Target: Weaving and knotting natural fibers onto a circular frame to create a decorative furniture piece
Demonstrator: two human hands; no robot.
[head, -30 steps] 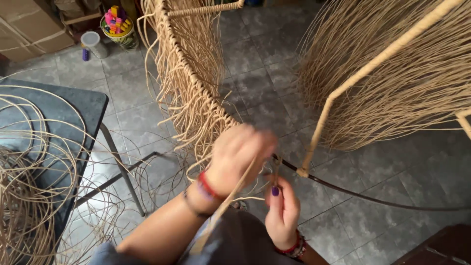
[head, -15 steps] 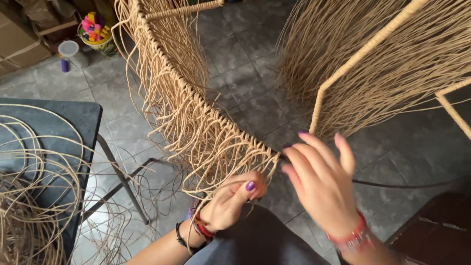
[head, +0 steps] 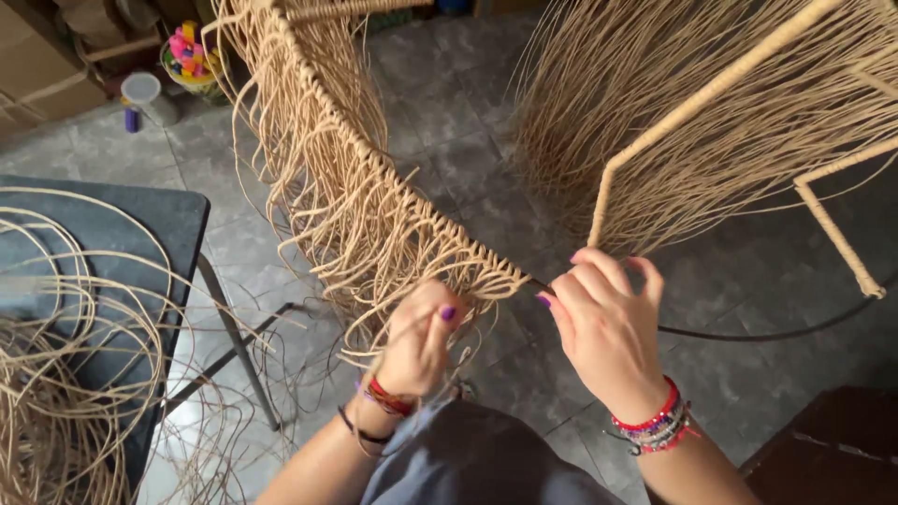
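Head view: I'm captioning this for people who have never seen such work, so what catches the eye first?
First, the curved frame running up the middle, wrapped in pale cane with a loose fringe hanging off it. Both hands meet at the end of the wrapping: the left hand among the strands, the right hand by the bare black rod. At far left, loose cane coils pile on a dark table.
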